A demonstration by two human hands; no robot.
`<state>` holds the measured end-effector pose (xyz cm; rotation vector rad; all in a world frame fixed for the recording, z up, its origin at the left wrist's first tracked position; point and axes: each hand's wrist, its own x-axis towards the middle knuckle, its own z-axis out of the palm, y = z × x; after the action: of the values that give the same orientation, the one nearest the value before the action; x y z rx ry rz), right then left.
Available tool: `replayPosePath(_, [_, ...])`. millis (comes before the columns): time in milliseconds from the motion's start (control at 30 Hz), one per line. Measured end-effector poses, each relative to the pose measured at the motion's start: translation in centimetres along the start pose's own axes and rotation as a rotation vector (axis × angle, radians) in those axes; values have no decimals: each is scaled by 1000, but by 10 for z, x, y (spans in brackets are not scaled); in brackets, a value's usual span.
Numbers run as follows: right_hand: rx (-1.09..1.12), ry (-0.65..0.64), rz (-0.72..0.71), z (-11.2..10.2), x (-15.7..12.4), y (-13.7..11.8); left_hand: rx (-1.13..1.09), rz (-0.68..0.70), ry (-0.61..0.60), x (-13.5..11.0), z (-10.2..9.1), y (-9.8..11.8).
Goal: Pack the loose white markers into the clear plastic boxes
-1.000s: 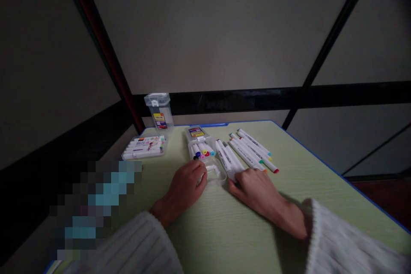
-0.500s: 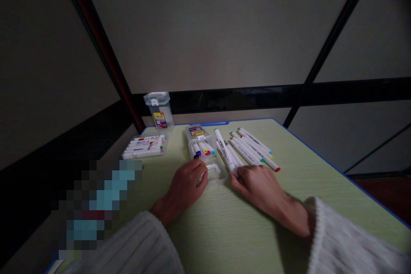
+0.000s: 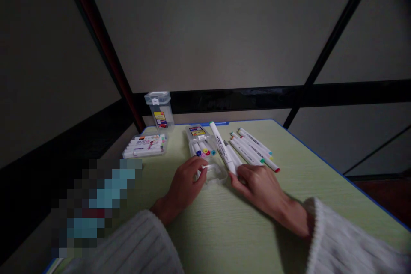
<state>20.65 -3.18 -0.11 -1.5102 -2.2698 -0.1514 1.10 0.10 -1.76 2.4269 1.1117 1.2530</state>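
In the head view, my right hand (image 3: 260,186) pinches the near end of a white marker (image 3: 222,147) with a green tip at its far end. Another white marker (image 3: 233,154) lies right beside it, partly under my fingers. My left hand (image 3: 184,186) is curled at the left side of the clear lid (image 3: 218,175), thumb and fingers on its edge; the exact contact is partly hidden. That lid is folded open toward me from a clear plastic case (image 3: 198,132), which lies on its back with several colour-ended markers (image 3: 203,150) inside.
Several loose white markers (image 3: 253,145) lie right of the case. A flat clear box of markers (image 3: 145,145) rests at the left, with an upright clear container (image 3: 160,111) behind it. A wall stands behind the blue-edged table (image 3: 224,239). A pixelated patch covers the left side.
The marker in my right hand has swung its far end left and away, over the case's right side. My left thumb and fingers have spread slightly at the lid.
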Motion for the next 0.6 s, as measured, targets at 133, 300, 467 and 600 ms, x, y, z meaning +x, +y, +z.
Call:
replayPosePath(133, [26, 62, -56, 1, -1, 0, -195, -162, 23, 3, 0, 6])
replayPosePath(300, [41, 128, -136, 3, -1, 2, -705, -453, 16, 10, 1, 11])
replayPosePath(467, [62, 140, -208, 4, -2, 2, -959, -509, -12, 13, 0, 12])
replayPosePath(600, [54, 144, -235, 4, -1, 1, -1023, -510, -4, 14, 0, 14])
